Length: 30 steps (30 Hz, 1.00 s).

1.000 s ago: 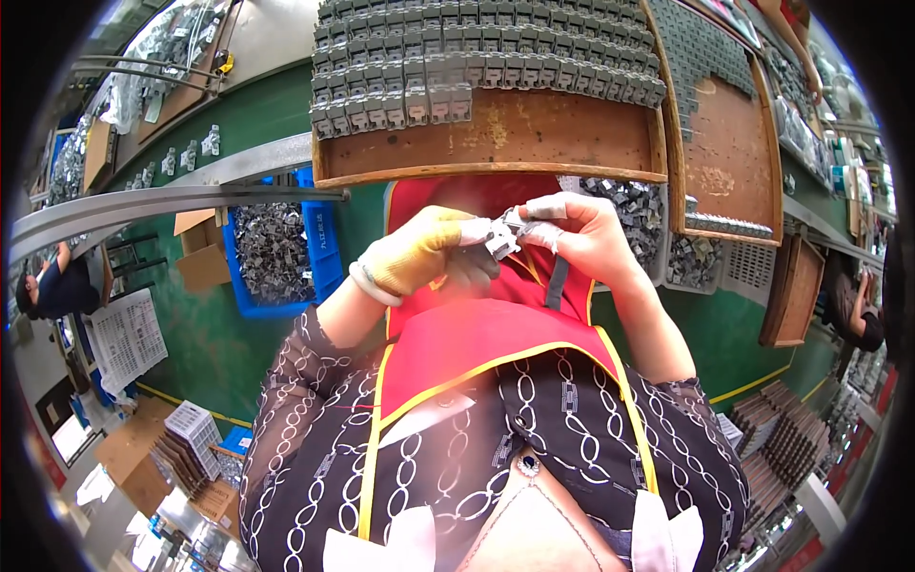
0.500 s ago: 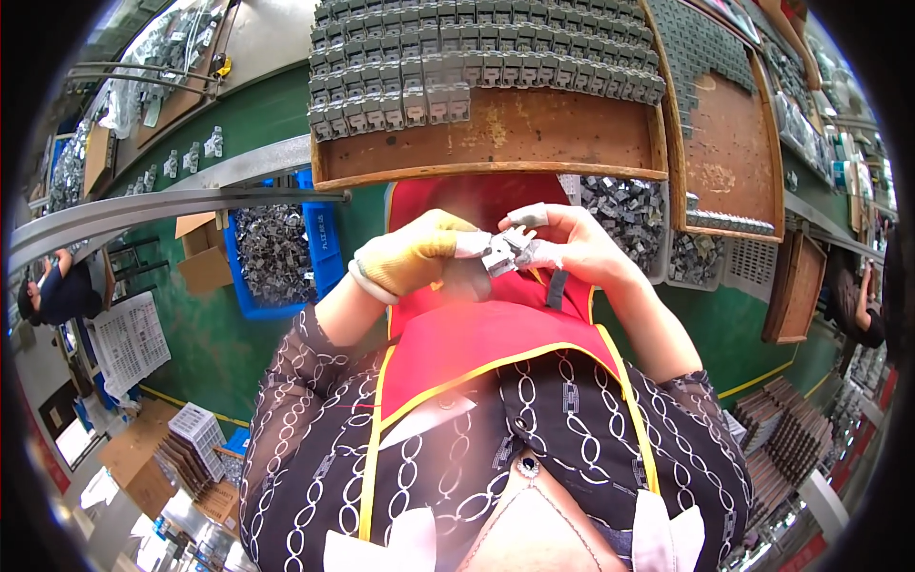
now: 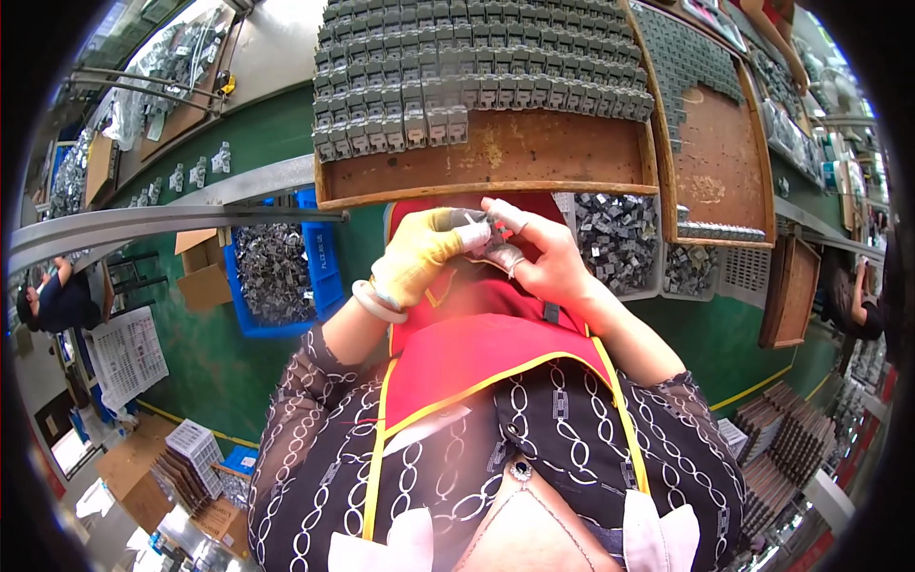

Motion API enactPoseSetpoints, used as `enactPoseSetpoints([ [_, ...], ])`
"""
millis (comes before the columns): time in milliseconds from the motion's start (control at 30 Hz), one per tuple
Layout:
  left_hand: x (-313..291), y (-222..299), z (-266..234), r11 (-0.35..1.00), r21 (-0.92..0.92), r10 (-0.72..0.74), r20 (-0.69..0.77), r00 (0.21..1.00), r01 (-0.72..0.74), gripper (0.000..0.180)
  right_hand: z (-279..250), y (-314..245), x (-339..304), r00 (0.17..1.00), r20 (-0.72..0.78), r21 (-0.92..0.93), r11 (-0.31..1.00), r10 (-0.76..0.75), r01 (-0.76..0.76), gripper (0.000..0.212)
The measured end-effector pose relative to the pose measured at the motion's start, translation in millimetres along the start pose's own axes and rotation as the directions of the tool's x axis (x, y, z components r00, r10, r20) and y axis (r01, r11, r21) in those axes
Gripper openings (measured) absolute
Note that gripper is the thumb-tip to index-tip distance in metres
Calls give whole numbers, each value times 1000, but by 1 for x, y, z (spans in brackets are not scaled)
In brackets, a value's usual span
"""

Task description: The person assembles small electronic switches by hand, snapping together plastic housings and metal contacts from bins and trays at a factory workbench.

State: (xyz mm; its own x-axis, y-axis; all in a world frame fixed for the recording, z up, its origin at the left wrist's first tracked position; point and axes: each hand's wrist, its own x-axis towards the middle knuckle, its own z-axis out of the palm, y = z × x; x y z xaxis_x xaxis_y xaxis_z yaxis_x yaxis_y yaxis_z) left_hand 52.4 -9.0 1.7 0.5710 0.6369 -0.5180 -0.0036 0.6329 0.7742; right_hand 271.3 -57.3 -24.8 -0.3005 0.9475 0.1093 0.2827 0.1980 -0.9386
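In front of the red apron (image 3: 477, 348), my two hands meet around a small grey metal part (image 3: 494, 232), mostly covered by fingers. My left hand (image 3: 416, 255), in a yellow glove with pale fingertips, pinches it from the left. My right hand (image 3: 553, 255) is bare apart from white covers on the fingertips; its thumb and index finger close on the part from the right. Just beyond both hands lies a wooden tray (image 3: 562, 188), holding rows of similar grey metal parts (image 3: 477, 67).
A second wooden tray (image 3: 717, 172) of grey parts adjoins on the right. A blue bin (image 3: 329, 276) of loose metal pieces stands left, beside a cardboard box (image 3: 205, 276). White bins (image 3: 648, 289) sit right. A metal rail (image 3: 191, 214) crosses at left. Other people work at both sides.
Both hands have shifted slightly left, and the fingers have turned the metal part, now more hidden between them. The trays sit a little lower in the picture.
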Motion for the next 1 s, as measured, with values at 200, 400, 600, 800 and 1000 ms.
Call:
enactPoseSetpoints([
  [200, -8, 29, -6, 841, 404, 510, -372, 776, -359, 37, -22, 18, 66, 940, -316, 157, 984, 131, -84, 46],
  [400, -32, 69, -71, 796, 429, 604, -615, 507, -428, 30, -13, 37, 112, 952, -298, -313, 950, -75, -23, 57],
  [600, -12, 78, -178, 529, 847, 819, -492, 294, -57, 31, -11, 45, 116, 897, -267, -601, 788, -353, 131, 61],
  [800, 6, 56, -296, 219, 757, 769, -522, 369, 616, 63, -105, 35, 85, 762, -422, -693, 717, -490, 77, 35],
  [1000, 22, 29, -329, 77, 769, 790, -435, 432, 634, 55, -258, 100, 14, 606, -731, -336, 609, 313, -719, 56],
])
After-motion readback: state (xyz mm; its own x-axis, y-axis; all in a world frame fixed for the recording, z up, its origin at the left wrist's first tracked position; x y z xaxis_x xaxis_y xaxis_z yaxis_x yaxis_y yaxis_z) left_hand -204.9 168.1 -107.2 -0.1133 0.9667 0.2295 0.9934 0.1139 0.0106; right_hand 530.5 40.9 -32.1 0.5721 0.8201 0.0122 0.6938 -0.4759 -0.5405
